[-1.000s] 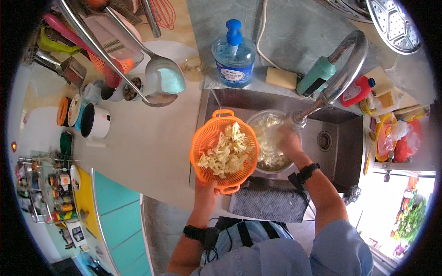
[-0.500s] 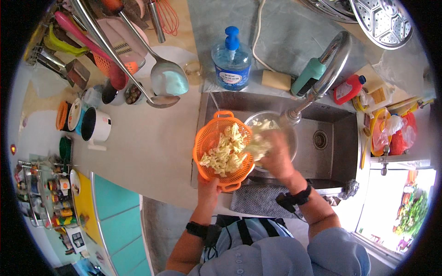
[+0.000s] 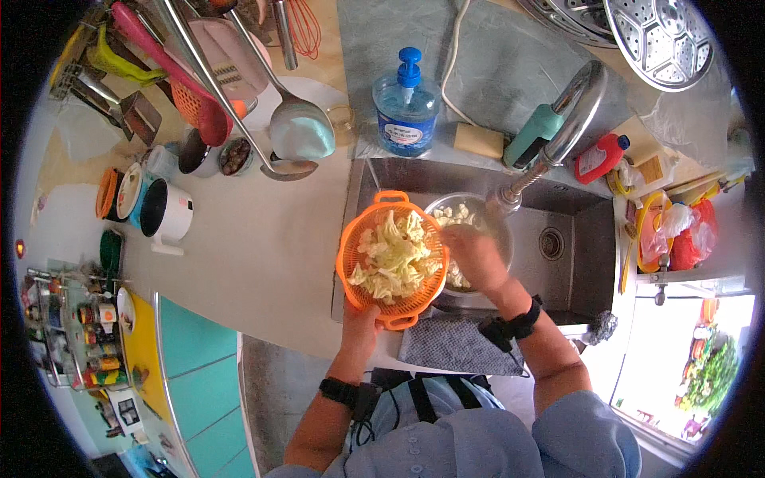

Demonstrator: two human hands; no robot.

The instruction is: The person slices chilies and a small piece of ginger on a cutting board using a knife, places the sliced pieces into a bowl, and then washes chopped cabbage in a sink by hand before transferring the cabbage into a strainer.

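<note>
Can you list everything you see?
sink: one, silver, right of centre
metal bowl: one, silver, in the sink
colander: one, orange, over the sink's left side
cauliflower pieces: many, pale cream, in colander and bowl
tap: one, silver, over the sink
pump bottle: one, blue, behind the sink
jug: one, red, right of tap
cooking tools: several, mixed colours, top left
steamer plate: one, silver, top right
pot: one, white, left side
containers: several, mixed colours, lower left
cloth: one, grey, sink's front edge
wristbands: two, black, one per wrist
left fingers: one set, at colander's near edge
right fingers: one set, beside colander's right rim
</note>
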